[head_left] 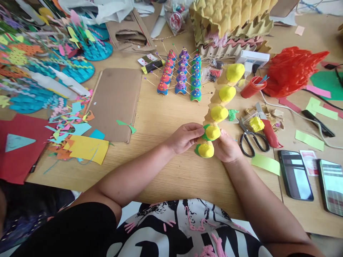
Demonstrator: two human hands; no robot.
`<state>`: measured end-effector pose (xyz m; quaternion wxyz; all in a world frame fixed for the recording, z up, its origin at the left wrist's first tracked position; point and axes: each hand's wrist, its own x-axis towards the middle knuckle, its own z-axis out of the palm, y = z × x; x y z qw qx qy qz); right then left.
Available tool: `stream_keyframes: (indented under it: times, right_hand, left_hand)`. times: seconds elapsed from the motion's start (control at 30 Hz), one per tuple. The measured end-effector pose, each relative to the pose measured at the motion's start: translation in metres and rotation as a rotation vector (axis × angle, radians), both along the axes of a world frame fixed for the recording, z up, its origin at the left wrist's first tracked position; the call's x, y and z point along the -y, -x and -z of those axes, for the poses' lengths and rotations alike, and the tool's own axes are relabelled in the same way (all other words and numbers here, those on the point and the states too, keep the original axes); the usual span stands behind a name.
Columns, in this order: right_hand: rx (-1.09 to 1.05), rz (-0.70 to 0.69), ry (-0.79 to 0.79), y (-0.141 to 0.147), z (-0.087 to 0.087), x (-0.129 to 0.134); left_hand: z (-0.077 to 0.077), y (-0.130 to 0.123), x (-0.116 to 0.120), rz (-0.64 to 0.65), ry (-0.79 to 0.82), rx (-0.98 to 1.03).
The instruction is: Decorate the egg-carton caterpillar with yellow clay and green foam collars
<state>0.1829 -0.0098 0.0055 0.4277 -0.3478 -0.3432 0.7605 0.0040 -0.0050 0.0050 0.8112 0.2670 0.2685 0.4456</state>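
Note:
A strip of egg-carton cups [219,114] with yellow domed tops runs upward and away from me, held between both hands. Green material edges the two cups nearest me. My left hand [185,137] pinches the strip's left side at the second cup, fingers closed. On the opposite side my right hand [227,145] grips the strip with its thumb near the same cup; its other fingers are partly hidden. Beyond the hands stand three finished-looking rows of cups: a red one [166,73], a purple one [181,73] and a blue-green one [196,78], with pins sticking out.
Black-handled scissors [254,141], a yellow clay lump [256,124] and a red cup [253,87] lie or stand right. Two phones [296,175] are farther right. Cardboard [114,103] and paper scraps [87,148] lie left; egg trays [230,21] are stacked behind.

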Motion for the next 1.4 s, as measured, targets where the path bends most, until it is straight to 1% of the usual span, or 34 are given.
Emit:
stream_keyframes:
  times: [0.2,0.43,0.67,0.87,1.07,1.27,1.4]
  right_hand:
    - [-0.027,-0.028,0.002,0.001,-0.006,0.001]
    - [-0.017,-0.018,-0.026,-0.002,0.002,0.001]
    - [-0.021,-0.029,-0.042,0.001,0.002,0.0]
    - [-0.024,0.047,-0.015,0.004,0.003,0.001]
    - [-0.003,0.089,-0.027,0.006,0.001,0.002]
    - [-0.006,0.047,-0.062,0.007,0.003,0.001]
    - [0.001,0.138,-0.073,0.009,0.003,0.003]
  left_hand:
    - [0.0,0.001,0.0,-0.007,-0.025,-0.058]
    - [0.003,0.001,-0.001,0.036,-0.054,-0.033]
    - [0.007,0.003,-0.004,0.054,0.026,-0.028]
    - [0.004,0.003,-0.003,0.089,0.031,-0.038]
    - [0.004,0.001,-0.003,0.084,0.04,-0.038]
    - [0.008,0.0,-0.005,0.035,0.059,0.024]
    - [0.008,0.0,-0.005,0.02,0.066,0.046]
